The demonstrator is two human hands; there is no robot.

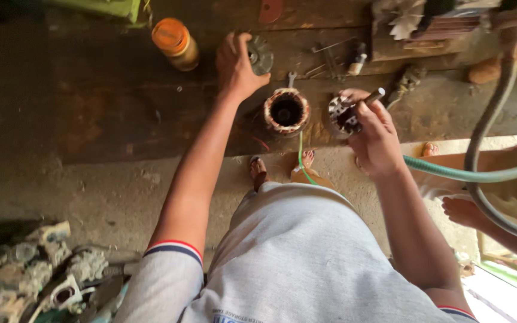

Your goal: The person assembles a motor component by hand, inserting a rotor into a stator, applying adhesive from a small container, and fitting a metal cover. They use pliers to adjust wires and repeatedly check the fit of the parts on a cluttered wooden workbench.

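The left hand (234, 64) reaches forward over the dark wooden workbench (103, 107) and closes its fingers around a round, dark metal part (261, 55) with a toothed or ribbed edge, which sits at the far side of the bench. The right hand (373, 139) is nearer the body, at the bench's front edge, curled around a shiny metal rotor-like piece (341, 115) whose slotted face shows towards the camera; a short dark shaft (373, 96) sticks out above the fingers, though whether it belongs to the piece or is a separate tool cannot be told. Between the two hands, standing upright on the bench, is a motor stator (286, 111), a ring of copper-coloured windings around a dark open bore, close to the rotor piece but apart from it. A thin green wire (300, 157) hangs down from below the stator. Just behind the stator lies a small spanner (291, 78). Further left on the bench stands a jar with an orange lid (176, 43). A green hose (480, 174) crosses at the right, beneath the right wrist, and another person's bare foot (462, 210) shows beside it. At the lower left lies a heap of grimy metal parts (43, 275).
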